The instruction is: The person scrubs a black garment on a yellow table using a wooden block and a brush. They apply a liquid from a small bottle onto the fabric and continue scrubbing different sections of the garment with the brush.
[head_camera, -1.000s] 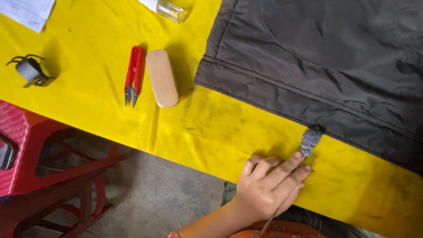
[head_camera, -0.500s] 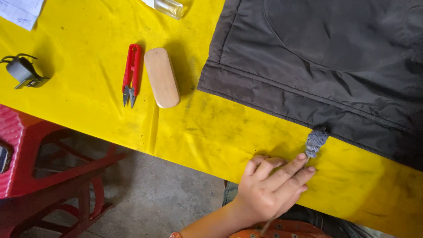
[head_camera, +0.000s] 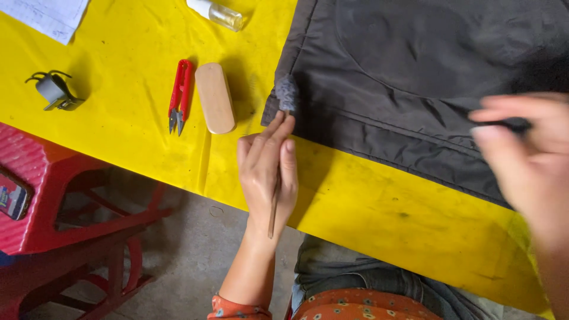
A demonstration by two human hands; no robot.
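Note:
My left hand (head_camera: 265, 166) grips a thin wooden-handled brush (head_camera: 277, 172), whose grey bristle tip touches the left corner of a dark grey-brown garment (head_camera: 415, 77) spread on the yellow table (head_camera: 367, 201). My right hand (head_camera: 527, 160), blurred at the right edge, rests on the garment's lower hem and pinches something small and dark. Just left of the brush hand lie a wooden block (head_camera: 215, 98) and red thread snips (head_camera: 180, 95).
A small grey clip-like device (head_camera: 54, 92) lies at the table's left. A clear small bottle (head_camera: 216, 12) and white paper (head_camera: 47, 15) sit at the top edge. A red plastic stool (head_camera: 53, 201) stands below the table's left side, over a concrete floor.
My left hand moved with the brush from the garment's lower hem up and left to its left corner. My right hand came into view at the right.

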